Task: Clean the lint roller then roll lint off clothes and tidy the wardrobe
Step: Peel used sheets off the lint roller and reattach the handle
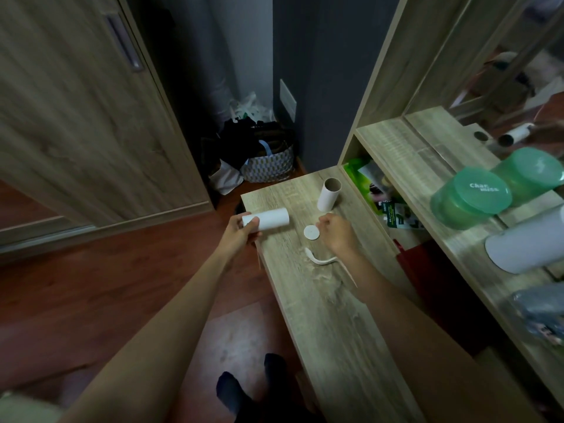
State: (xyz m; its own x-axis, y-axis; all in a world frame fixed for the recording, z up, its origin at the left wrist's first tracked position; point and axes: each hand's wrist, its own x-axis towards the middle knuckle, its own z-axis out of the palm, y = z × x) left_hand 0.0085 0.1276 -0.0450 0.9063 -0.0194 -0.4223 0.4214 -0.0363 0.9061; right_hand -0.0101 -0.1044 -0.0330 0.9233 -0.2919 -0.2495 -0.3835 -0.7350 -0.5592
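Observation:
My left hand (pixel 241 232) grips the near end of a white lint-roller roll (pixel 270 219), held sideways over the left edge of the wooden bench (pixel 329 315). An empty cardboard core (pixel 329 193) stands upright at the bench's far end. A round white end cap (pixel 311 232) lies flat between my hands. Beside the cap, my right hand (pixel 335 232) hovers with its fingers curled; whether they hold anything is hidden. The curved white lint-roller handle (pixel 320 259) lies on the bench under my right wrist.
A wooden wardrobe door (pixel 82 117) stands at left. A patterned basket (pixel 268 166) with dark clothes sits on the floor in the corner. To the right, a shelf unit (pixel 406 166) carries green lidded containers (pixel 470 198), a white cylinder (pixel 525 242) and packets below. My dark-socked feet (pixel 253 389) stand on the floor.

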